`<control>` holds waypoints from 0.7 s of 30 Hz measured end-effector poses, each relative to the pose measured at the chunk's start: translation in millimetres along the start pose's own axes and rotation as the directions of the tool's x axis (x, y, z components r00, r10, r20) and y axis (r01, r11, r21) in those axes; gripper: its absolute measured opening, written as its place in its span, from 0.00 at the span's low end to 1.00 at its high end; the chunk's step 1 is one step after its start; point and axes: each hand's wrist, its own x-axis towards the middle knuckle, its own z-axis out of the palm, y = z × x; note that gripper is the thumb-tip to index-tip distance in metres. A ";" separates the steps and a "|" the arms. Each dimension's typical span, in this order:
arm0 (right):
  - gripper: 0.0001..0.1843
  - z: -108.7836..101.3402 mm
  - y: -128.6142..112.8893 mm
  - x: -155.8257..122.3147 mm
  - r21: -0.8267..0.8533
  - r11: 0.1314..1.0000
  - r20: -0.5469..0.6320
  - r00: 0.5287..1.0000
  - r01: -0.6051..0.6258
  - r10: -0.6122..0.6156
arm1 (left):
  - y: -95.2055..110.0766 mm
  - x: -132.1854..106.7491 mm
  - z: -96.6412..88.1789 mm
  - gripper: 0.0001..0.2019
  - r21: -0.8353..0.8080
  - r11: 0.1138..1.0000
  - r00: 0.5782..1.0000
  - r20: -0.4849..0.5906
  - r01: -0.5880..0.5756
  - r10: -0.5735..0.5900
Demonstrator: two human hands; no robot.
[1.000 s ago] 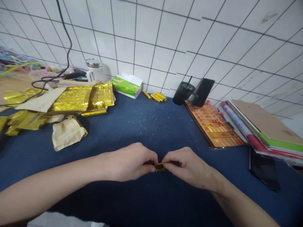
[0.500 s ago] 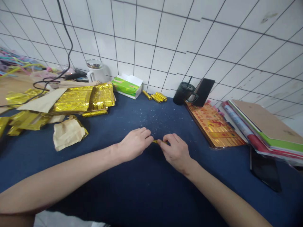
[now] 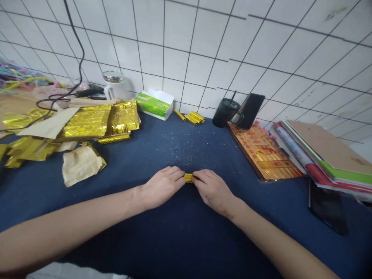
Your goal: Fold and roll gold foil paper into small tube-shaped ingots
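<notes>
Between my two hands, low over the dark blue tabletop, lies a small piece of gold foil paper, its middle showing and its ends under my fingers. My left hand is closed on its left end, and my right hand on its right end. Finished-looking gold paper rolls lie together by the wall. On the left a stack of gold foil paper sheets is heaped, with a crumpled beige-backed sheet in front of it.
A green tissue pack and a white mug stand at the wall. Toward the right are a dark cup, a propped phone, an orange-gold printed paper stack, notebooks and a black flat object. A black cable hangs at left.
My hands have moved slightly down toward me. More of the gold foil paper shows between them, and my right fingers lie flatter over its end. The view has shifted slightly.
</notes>
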 end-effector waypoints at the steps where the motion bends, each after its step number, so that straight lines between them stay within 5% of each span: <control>1: 0.13 -0.3 -0.3 -0.1 0.009 1.000 0.006 1.000 0.007 -0.007 | 0.0 -0.6 0.7 0.08 -0.010 1.000 1.000 -0.009 -0.008 0.008; 10: 0.18 -5.0 -13.1 -14.6 -0.029 0.998 0.103 0.993 -0.052 0.055 | -0.2 -1.9 0.6 0.09 -0.007 0.999 0.999 0.015 -0.049 0.049; 15: 0.31 -10.7 -20.6 -26.0 0.020 0.993 0.236 0.965 -0.119 0.111 | 7.7 -11.6 3.2 0.12 0.040 0.999 0.999 0.035 -0.003 0.002; 21: 0.44 -11.5 -21.7 -32.0 0.070 0.985 0.360 0.925 -0.157 0.122 | 14.1 -24.5 2.4 0.29 -0.012 0.995 0.987 0.123 0.104 -0.101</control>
